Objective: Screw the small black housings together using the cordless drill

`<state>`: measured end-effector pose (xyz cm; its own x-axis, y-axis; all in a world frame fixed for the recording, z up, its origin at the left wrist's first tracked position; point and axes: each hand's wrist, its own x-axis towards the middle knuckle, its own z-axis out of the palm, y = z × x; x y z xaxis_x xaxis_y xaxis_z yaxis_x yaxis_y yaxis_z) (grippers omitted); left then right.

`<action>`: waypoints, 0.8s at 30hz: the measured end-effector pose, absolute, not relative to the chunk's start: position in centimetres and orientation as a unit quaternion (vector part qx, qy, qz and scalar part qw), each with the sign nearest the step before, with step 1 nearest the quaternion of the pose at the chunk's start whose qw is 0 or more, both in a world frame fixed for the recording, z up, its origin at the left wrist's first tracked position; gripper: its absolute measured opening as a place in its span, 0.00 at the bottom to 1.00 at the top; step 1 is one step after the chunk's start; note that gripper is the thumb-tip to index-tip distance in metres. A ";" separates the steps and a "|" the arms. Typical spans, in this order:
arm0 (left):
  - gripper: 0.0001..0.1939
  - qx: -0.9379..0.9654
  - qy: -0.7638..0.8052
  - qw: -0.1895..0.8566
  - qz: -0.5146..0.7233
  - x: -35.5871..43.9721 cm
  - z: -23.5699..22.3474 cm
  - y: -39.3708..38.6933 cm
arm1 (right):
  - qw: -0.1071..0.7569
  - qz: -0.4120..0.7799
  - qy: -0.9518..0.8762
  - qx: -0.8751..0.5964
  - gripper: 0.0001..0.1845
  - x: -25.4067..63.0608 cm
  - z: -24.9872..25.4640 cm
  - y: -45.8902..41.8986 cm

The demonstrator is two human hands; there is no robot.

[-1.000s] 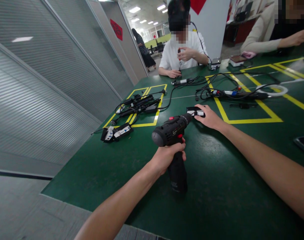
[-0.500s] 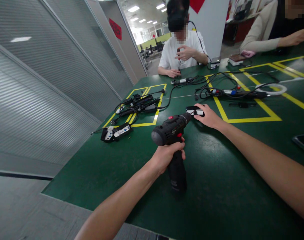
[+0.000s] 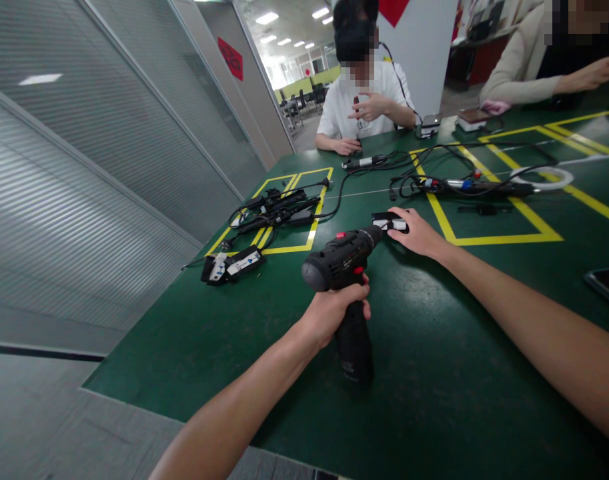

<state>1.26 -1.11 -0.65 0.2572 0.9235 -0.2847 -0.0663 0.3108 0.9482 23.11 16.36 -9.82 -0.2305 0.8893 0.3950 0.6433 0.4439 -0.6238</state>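
Note:
A black cordless drill (image 3: 341, 257) with red buttons is in my left hand (image 3: 334, 310), whose fingers wrap its handle. The drill's chuck points away from me, toward a small black-and-white box-like part (image 3: 383, 219). My right hand (image 3: 414, 230) grips that part from its right side on the green table (image 3: 434, 360). The chuck's tip overlaps the part in view; whether the bit touches it I cannot tell. Left of the drill lie similar black-and-white pieces (image 3: 234, 265), with a tiny brass-coloured bit (image 3: 259, 275) beside them.
Black cables and adapters (image 3: 279, 207) lie in a heap inside yellow tape. Beyond my right hand are more cables and a pen-like tool (image 3: 499, 188). A phone (image 3: 607, 283) rests at the right edge. Across the table sit a person in white (image 3: 329, 120) and another person (image 3: 519, 67).
Almost nothing differs. Both hands, the drill and the small part hold their places; the view has shifted very slightly.

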 end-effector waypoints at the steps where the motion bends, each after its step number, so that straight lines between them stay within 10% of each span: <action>1: 0.10 0.449 0.478 0.654 0.377 1.3 -0.7 -1.1 | 0.366 0.167 -0.766 -0.501 0.29 23.1 -9.8 16.3; 24: 0.09 0.447 0.477 0.655 0.378 1.3 -0.6 -1.0 | 0.367 0.168 -0.765 -0.502 0.29 23.1 -9.8 16.3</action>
